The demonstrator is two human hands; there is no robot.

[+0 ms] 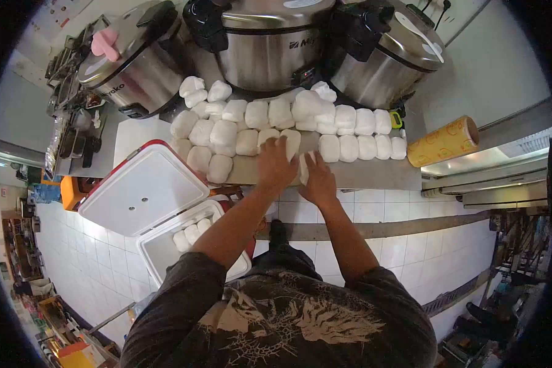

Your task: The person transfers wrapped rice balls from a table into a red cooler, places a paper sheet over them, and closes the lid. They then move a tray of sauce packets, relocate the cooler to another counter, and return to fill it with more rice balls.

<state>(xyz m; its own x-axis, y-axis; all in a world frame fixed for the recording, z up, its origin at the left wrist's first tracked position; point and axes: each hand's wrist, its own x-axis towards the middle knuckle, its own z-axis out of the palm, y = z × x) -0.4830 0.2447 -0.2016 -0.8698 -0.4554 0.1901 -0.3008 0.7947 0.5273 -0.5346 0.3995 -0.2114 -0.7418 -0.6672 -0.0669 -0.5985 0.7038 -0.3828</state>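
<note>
Handling white packets (303, 174) at the front edge of the counter (374, 176)
The left hand (277, 165) spreads over the row; the right hand (318, 179) touches one packet beside it, its grip impossible to tell. A careless push could drop that packet off the edge.

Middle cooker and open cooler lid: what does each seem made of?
Middle cooker: satin metal, probably stainless steel, given its grey body's streaky reflections.
Open cooler lid: likely moulded plastic, smooth and white inside, judging by its rounded corners and red rim.
</note>
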